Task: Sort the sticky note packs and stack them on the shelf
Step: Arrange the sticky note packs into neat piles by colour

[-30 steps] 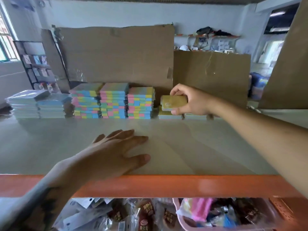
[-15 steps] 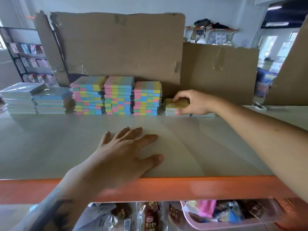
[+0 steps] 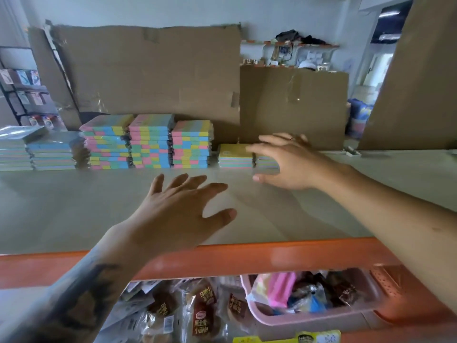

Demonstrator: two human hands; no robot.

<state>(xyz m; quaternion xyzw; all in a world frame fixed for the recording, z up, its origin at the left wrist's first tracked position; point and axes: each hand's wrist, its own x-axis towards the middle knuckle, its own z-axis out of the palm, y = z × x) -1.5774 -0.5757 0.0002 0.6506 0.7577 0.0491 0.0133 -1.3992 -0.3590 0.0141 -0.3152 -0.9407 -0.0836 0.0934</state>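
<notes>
— Packs first: where do they lie against the right hand (image 3: 294, 162)?
— The yellow-topped pack (image 3: 233, 151) sits on a low pile at the back of the shelf (image 3: 74, 206), just left of the right hand's fingertips. The fingers are spread and slack; the grip has hold of nothing. A second low pile (image 3: 265, 162) is partly hidden behind that hand.
— And the left hand (image 3: 180, 214)?
— Flat, fingers splayed, over the front half of the shelf, gripping nothing. I cannot tell whether the palm touches the board.
— How do the packs look?
— Yellow cover on top, thin pastel layers of pink, blue and green beneath. Left of it stand three taller striped stacks (image 3: 150, 142) side by side, then pale blue packs (image 3: 53, 152) further left.
— Room to move?
— Cardboard sheets (image 3: 153, 70) wall off the back. The shelf surface lies bare to the right of the low piles and between the stacks and the orange front rail (image 3: 272, 253).
</notes>
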